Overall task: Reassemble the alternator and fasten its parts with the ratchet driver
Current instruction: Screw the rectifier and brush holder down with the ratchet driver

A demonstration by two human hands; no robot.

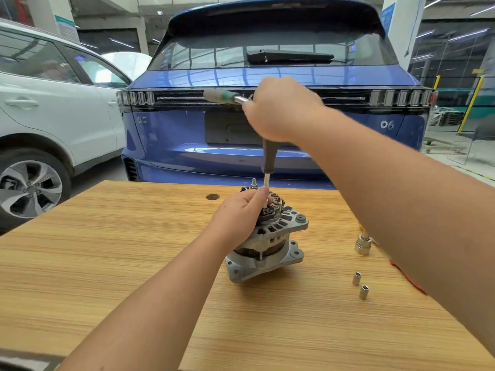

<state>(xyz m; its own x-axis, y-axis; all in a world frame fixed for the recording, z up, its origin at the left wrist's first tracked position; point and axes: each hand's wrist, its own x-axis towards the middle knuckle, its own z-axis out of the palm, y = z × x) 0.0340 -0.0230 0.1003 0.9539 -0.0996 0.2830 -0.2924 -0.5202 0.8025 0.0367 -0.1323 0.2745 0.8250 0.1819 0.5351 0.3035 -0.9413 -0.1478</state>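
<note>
Wood-grain table (107, 263) before a blue car (267, 124); the alternator (270, 236) stands under the left hand (241, 210) pinching the driver shaft (266, 183), right hand (278, 108) gripping the ratchet driver (222, 95).

My left hand (242, 210) steadies the driver shaft (266, 183) on the alternator (270, 242); three sockets (356, 279) stand to its right on the table (107, 250).

Around the alternator (267, 236) on the table (107, 263), bare wood is lying open to its left and in front. To its right, three sockets (362, 245) are standing in the way, and the right forearm (401, 210) is crossing above them. Above the alternator, the ratchet driver (268, 156) is blocking the way down.
</note>
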